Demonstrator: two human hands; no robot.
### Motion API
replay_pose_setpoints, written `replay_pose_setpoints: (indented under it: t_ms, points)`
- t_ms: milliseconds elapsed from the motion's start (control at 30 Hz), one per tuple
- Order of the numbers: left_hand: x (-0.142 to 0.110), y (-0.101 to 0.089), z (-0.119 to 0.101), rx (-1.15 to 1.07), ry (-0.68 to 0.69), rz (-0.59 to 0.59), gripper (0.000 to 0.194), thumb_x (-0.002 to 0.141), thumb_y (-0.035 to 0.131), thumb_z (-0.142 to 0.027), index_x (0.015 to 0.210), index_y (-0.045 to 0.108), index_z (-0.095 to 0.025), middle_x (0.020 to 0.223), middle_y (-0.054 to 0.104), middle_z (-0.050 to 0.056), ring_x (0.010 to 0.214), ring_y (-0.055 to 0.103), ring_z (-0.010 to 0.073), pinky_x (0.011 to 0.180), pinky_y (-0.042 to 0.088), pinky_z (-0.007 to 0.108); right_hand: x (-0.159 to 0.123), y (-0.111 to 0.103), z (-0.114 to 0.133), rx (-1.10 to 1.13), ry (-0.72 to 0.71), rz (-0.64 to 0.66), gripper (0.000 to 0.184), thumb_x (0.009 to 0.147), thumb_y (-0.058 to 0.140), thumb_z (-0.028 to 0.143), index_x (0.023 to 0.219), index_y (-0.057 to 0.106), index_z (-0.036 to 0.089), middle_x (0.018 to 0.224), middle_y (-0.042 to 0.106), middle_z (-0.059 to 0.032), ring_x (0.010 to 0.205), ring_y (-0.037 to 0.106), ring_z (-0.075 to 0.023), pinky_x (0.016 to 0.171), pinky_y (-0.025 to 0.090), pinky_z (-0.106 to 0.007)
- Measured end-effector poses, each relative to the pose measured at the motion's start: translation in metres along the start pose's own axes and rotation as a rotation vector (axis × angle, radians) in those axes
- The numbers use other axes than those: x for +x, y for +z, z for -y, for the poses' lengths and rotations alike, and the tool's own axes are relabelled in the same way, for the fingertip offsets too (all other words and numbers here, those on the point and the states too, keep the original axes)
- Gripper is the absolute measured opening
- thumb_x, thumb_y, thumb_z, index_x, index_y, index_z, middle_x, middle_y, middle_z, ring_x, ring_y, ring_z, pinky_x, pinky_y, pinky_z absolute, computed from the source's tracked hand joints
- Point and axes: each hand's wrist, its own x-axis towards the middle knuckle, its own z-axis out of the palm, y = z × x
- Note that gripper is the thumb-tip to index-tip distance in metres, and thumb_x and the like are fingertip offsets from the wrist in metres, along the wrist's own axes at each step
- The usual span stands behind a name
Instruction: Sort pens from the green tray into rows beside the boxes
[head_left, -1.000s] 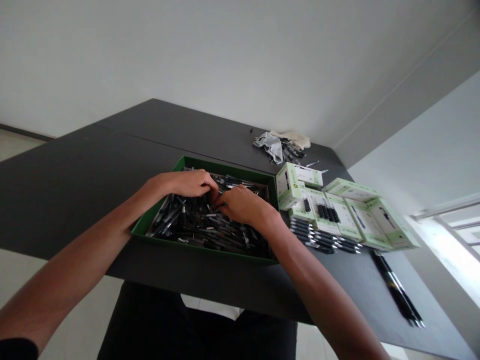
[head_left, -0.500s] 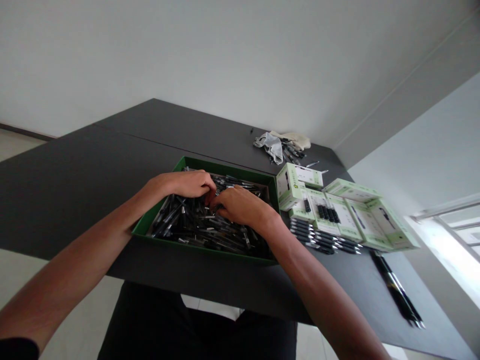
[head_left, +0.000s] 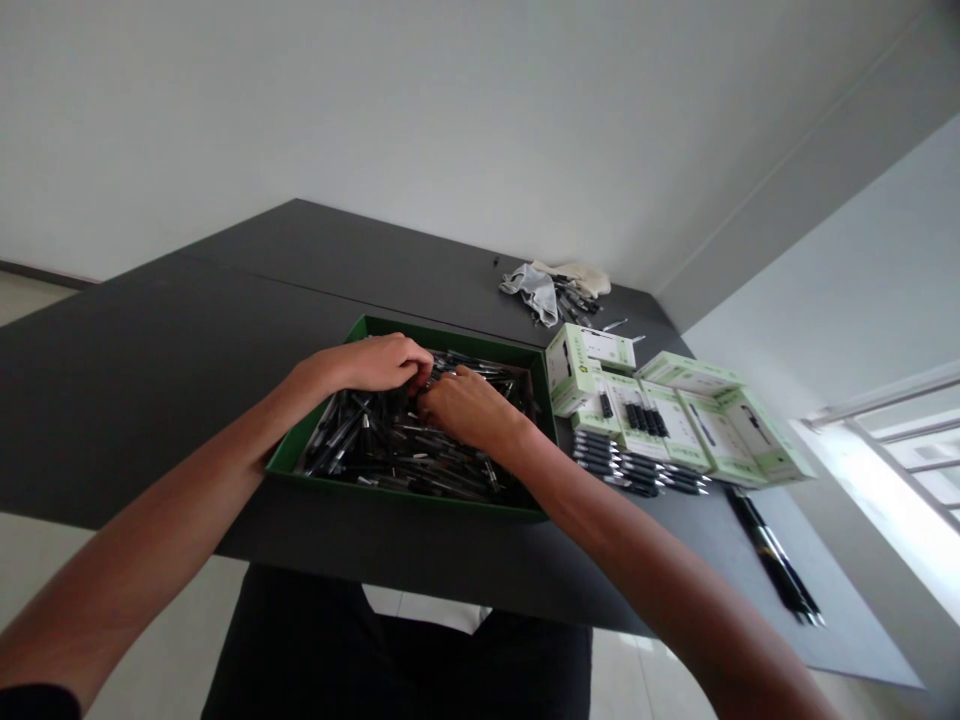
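A green box [head_left: 465, 508] full of loose pens [head_left: 420, 462] stands on the dark table in front of me. Over its middle, my left hand [head_left: 386, 362] comes in from the left with its fingers curled down. My right hand [head_left: 469, 402] reaches in from the right, its fingers bent and almost meeting those of the left. Both hands are closed among the pens. What lies between the fingertips is hidden and too small to name.
Right of the box, green-and-white cartons [head_left: 660, 425] carry several pens, with stacked pens [head_left: 637, 470] before them. Farther right lie long dark pens [head_left: 776, 555]. Behind are gloves [head_left: 534, 290] and a pile of pens [head_left: 577, 300] near the wall.
The view has shifted slightly, so the cartons and stacked pens appear a little farther left. Both hands stay over the box, with small finger movements; the right fingers are now more curled.
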Motion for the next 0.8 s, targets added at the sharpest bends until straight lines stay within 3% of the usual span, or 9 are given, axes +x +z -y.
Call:
replay_pose_setpoints:
  t_ms: [233,433,533,667,733,800]
  points:
    - [0.005,0.000,0.004,0.008,0.024,-0.115,0.028,0.090,0.046,-0.015,0.094,0.073,-0.018,0.095,0.078,0.004,0.082,0.069,0.0167,0.079,0.048,0.028,-0.008,-0.008,-0.007,0.142,-0.013,-0.021,0.025,0.105,0.054,0.016,0.111,0.078,0.015,0.120,0.079,-0.0149,0.115,0.074,-0.0265,0.092,0.051,-0.033]
    - [0.010,0.006,0.008,0.005,0.128,-0.203,0.030,0.087,0.045,-0.013,0.103,0.071,-0.016,0.103,0.077,0.008,0.096,0.071,0.0198,0.087,0.051,0.030,-0.015,-0.014,-0.014,0.106,0.160,-0.053,0.030,0.109,0.042,0.017,0.131,0.063,0.017,0.117,0.079,-0.0138,0.105,0.077,-0.0283,0.085,0.054,-0.036]
    - [0.008,0.001,0.002,-0.022,0.152,-0.341,0.030,0.086,0.044,-0.011,0.101,0.070,-0.016,0.098,0.075,0.007,0.090,0.070,0.0188,0.084,0.051,0.030,-0.016,-0.014,-0.016,0.115,0.189,-0.073,0.034,0.108,0.036,0.009,0.133,0.058,0.017,0.119,0.078,-0.0131,0.106,0.077,-0.0265,0.082,0.054,-0.034]
    - [-0.003,-0.012,-0.009,0.068,0.147,-0.577,0.028,0.088,0.042,-0.009,0.092,0.069,-0.018,0.095,0.073,0.006,0.088,0.068,0.0185,0.085,0.049,0.031,-0.015,-0.014,-0.017,0.163,0.214,-0.154,0.032,0.110,0.032,0.013,0.131,0.056,0.017,0.116,0.077,-0.0126,0.102,0.075,-0.0245,0.079,0.050,-0.031]
    - [-0.010,-0.018,-0.011,0.159,0.062,-0.560,0.028,0.092,0.044,-0.012,0.092,0.071,-0.019,0.092,0.074,0.005,0.084,0.068,0.0182,0.081,0.048,0.031,-0.015,-0.014,-0.016,0.192,0.193,-0.171,0.030,0.110,0.033,0.015,0.126,0.059,0.018,0.116,0.076,-0.0112,0.100,0.074,-0.0236,0.078,0.047,-0.030]
    - [-0.017,-0.021,-0.008,0.230,-0.062,-0.411,0.027,0.095,0.046,-0.016,0.095,0.073,-0.021,0.090,0.076,0.003,0.077,0.068,0.0176,0.074,0.045,0.030,-0.015,-0.013,-0.015,0.202,0.174,-0.162,0.029,0.111,0.035,0.017,0.118,0.063,0.018,0.112,0.077,-0.0105,0.098,0.074,-0.0234,0.077,0.045,-0.030]
